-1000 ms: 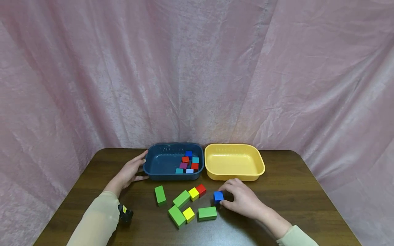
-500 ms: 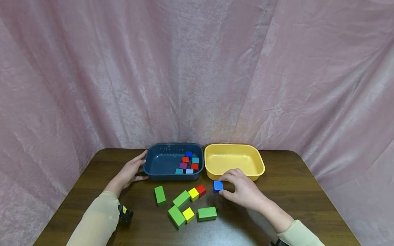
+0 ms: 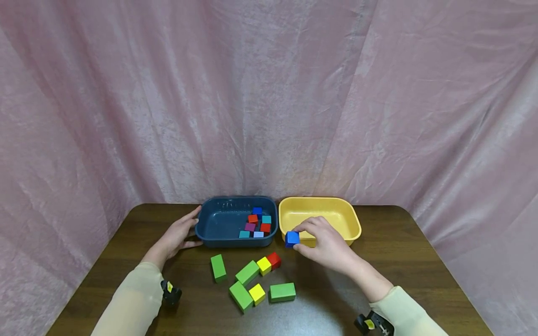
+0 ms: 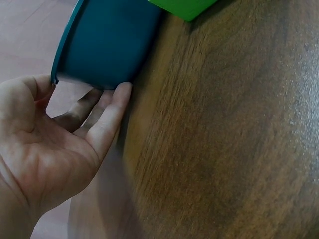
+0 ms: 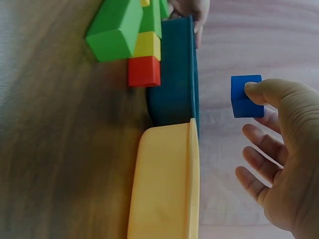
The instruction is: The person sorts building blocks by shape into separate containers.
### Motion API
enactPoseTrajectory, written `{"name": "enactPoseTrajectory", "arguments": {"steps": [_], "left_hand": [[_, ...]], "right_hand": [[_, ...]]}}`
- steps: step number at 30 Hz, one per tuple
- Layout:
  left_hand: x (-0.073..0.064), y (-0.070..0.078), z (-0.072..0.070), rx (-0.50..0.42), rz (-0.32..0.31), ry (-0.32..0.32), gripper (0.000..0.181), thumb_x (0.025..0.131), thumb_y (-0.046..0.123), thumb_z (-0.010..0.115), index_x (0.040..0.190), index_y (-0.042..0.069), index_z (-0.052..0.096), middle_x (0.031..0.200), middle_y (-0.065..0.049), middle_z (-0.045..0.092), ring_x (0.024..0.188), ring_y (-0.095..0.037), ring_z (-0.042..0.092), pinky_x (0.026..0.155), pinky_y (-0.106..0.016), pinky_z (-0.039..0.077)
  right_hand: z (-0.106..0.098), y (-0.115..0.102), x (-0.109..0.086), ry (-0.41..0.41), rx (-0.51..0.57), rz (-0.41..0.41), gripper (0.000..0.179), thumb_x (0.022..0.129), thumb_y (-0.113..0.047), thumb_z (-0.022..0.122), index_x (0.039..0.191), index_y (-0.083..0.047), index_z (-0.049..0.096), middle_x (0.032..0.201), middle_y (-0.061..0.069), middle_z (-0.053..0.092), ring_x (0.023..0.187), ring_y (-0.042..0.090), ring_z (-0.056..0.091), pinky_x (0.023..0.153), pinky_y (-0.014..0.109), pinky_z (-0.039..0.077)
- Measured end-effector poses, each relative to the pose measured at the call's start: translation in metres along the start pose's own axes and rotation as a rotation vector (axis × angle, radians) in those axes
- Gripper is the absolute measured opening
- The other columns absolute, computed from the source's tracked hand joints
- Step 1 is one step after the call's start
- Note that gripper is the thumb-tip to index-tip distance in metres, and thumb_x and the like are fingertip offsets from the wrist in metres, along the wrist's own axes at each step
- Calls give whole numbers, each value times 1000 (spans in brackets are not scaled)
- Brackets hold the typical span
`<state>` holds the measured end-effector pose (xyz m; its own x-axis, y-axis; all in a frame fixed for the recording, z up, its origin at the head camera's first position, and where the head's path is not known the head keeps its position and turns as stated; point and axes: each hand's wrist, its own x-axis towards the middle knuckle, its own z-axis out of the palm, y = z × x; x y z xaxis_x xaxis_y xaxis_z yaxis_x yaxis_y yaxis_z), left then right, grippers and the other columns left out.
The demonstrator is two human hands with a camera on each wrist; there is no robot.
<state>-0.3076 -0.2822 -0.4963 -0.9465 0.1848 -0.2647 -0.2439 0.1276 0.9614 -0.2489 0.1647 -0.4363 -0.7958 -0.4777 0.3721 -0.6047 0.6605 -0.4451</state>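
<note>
My right hand point(image 3: 326, 243) pinches a blue cube point(image 3: 292, 239) between thumb and fingers. In the head view the cube overlaps the near left corner of the yellow bin point(image 3: 320, 201); the right wrist view has it raised above the bin rims. My left hand point(image 4: 62, 144) touches the left end of the dark blue bin point(image 4: 107, 47), its fingers fairly straight against the wall and its thumb near the rim. Inside the dark blue bin lie several small blocks, among them a purple one point(image 3: 250, 227) and a red one point(image 3: 252, 218).
On the wooden table point(image 3: 189, 308), in front of the bins, are several green blocks point(image 3: 282, 292), two yellow cubes point(image 3: 257, 294) and a red cube point(image 3: 274, 261). Both bins stand side by side at the far edge, before a pink curtain point(image 3: 269, 93).
Off the tabletop, my right hand has lifted the blue cube and carried it away from me and slightly left, toward the bins. The left hand stays at the dark blue bin.
</note>
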Motion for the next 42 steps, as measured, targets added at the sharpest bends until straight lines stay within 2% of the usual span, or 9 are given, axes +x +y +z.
{"name": "enactPoseTrajectory", "arguments": {"steps": [11,24,30,36,42], "left_hand": [[0,1,0,1,-10,6,57,112,25,35,165,34,16,168,-19,14,139,-42,42,96,-56,52],[3,-2,-1,-8,-10,9,57,112,25,35,165,34,17,168,-18,14,139,-42,42,96,-56,52],[2,-1,-1,-11,-3,4,57,112,25,35,165,34,16,168,-18,15,138,-42,43,97,-57,52],[2,-1,-1,-12,-9,12,56,112,25,36,165,34,18,168,-18,17,136,-39,46,96,-56,52],[3,-2,-1,-13,-15,17,56,112,25,36,165,34,18,168,-17,16,138,-41,42,96,-56,53]], "right_hand": [[-3,-6,23,10,36,48,30,85,-34,84,111,-23,74,110,-7,66,107,15,54,90,39,51],[1,-9,46,-12,70,101,31,89,-37,80,115,-22,74,118,-4,67,116,19,54,98,43,49],[5,-10,57,-9,71,94,32,90,-36,79,116,-19,73,120,-3,67,119,21,53,100,44,48],[6,-12,65,2,76,90,33,90,-36,79,117,-18,74,118,-3,66,114,18,53,95,41,50],[9,-14,73,-1,68,110,33,91,-38,78,117,-19,75,116,-3,65,112,18,51,93,39,49]]}}
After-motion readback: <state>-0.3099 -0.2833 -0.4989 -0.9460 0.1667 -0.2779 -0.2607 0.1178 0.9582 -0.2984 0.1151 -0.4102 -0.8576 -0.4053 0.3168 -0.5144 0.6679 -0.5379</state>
